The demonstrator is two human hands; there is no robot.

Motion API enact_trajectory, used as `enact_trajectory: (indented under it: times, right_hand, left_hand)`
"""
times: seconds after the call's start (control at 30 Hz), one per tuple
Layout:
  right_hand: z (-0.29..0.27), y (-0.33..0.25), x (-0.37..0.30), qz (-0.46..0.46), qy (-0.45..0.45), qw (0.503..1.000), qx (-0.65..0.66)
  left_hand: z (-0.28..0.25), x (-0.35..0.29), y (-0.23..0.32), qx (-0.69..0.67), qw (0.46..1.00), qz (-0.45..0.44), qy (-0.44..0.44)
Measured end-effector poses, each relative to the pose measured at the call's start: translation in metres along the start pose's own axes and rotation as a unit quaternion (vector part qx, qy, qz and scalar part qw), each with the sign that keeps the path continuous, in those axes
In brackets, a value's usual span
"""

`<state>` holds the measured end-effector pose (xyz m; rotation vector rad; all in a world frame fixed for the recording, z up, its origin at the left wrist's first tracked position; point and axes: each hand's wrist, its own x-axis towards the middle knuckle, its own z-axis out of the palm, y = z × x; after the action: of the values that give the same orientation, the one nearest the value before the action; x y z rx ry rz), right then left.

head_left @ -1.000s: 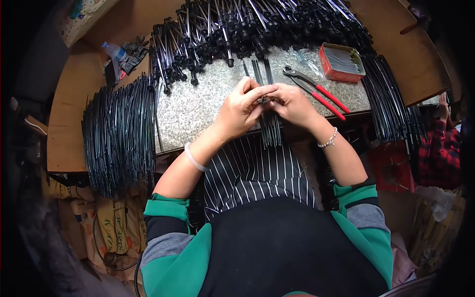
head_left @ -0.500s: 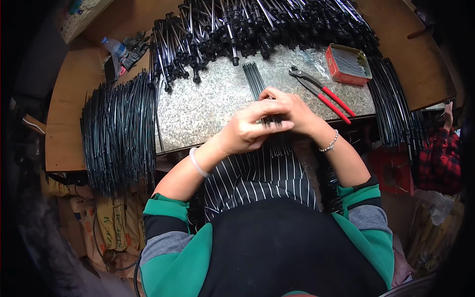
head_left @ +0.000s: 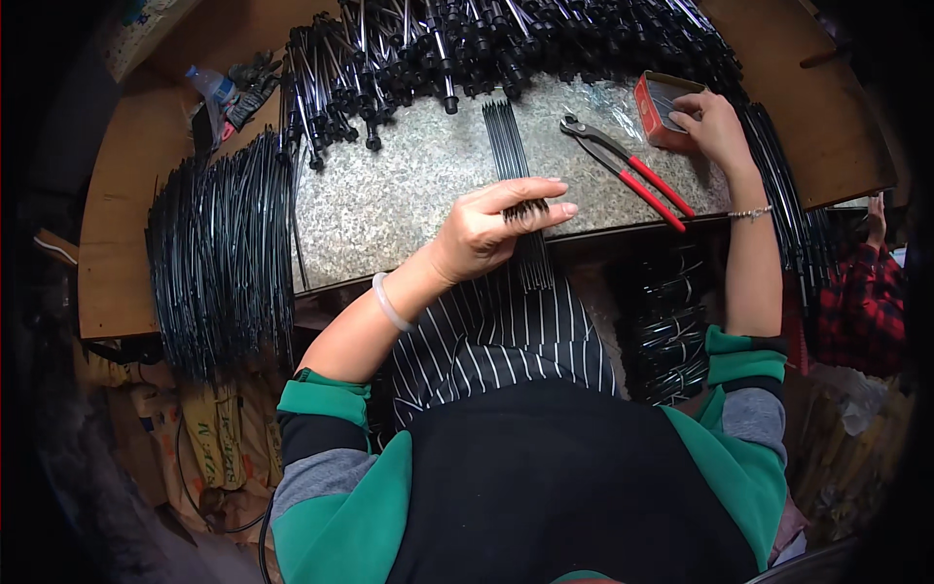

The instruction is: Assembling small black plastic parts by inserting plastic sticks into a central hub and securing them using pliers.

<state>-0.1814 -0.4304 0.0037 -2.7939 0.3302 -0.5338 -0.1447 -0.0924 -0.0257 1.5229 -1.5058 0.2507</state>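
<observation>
My left hand (head_left: pixel 486 219) is closed round a flat bundle of thin black rods (head_left: pixel 507 141), side by side. The rods' far ends lie over the speckled worktop and their near ends stick out past its front edge. My right hand (head_left: pixel 718 131) is over a red open box (head_left: pixel 656 109) of thin silvery wires, its thumb and fingertips bent close together at the opening. Whether a wire is between them is too small to tell. Pliers (head_left: pixel 630 165) with red handles lie on the worktop between my hands.
A big heap of rods with black end fittings (head_left: pixel 448 58) covers the worktop's back. Long black rods (head_left: pixel 219 258) hang over the left edge, more (head_left: pixel 773 185) at the right. A plastic bottle (head_left: pixel 212 86) and gloves (head_left: pixel 255 83) lie back left. Another person's plaid sleeve (head_left: pixel 864 307) shows at far right.
My right hand has left the bundle and moved right and away from me to the red box. My left hand still holds the rods in nearly the same place.
</observation>
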Motion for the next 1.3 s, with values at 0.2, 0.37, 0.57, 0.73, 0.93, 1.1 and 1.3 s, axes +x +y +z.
enact_trajectory:
  times: [0.2, 0.37, 0.57, 0.73, 0.93, 1.1, 1.3]
  right_hand:
    - [0.002, 0.012, 0.014, -0.048, -0.064, 0.996, -0.030]
    - [-0.001, 0.009, 0.010, -0.074, -0.046, 0.995, -0.038]
    - [-0.005, 0.004, 0.001, -0.081, 0.041, 0.993, 0.071]
    - [-0.018, -0.082, -0.052, -0.181, 0.061, 0.943, 0.274]
    - [-0.016, -0.134, -0.096, -0.326, 0.070, 0.919, 0.209]
    - [-0.015, -0.131, -0.100, -0.302, 0.086, 0.924, 0.219]
    - [-0.014, -0.132, -0.100, -0.302, 0.078, 0.924, 0.221]
  left_hand:
    - [0.002, 0.005, 0.000, -0.003, 1.000, 0.008, 0.009]
    - [0.006, 0.002, -0.002, 0.003, 1.000, 0.002, 0.023]
    - [0.009, 0.003, -0.004, -0.009, 0.999, 0.009, 0.029]
    - [0.009, 0.004, -0.002, 0.011, 1.000, -0.006, 0.021]
    - [0.012, 0.004, -0.006, -0.008, 0.999, 0.019, 0.029]
    - [0.012, 0.004, -0.007, -0.009, 1.000, 0.010, 0.025]
    - [0.012, 0.003, -0.007, -0.017, 0.999, 0.015, 0.031]
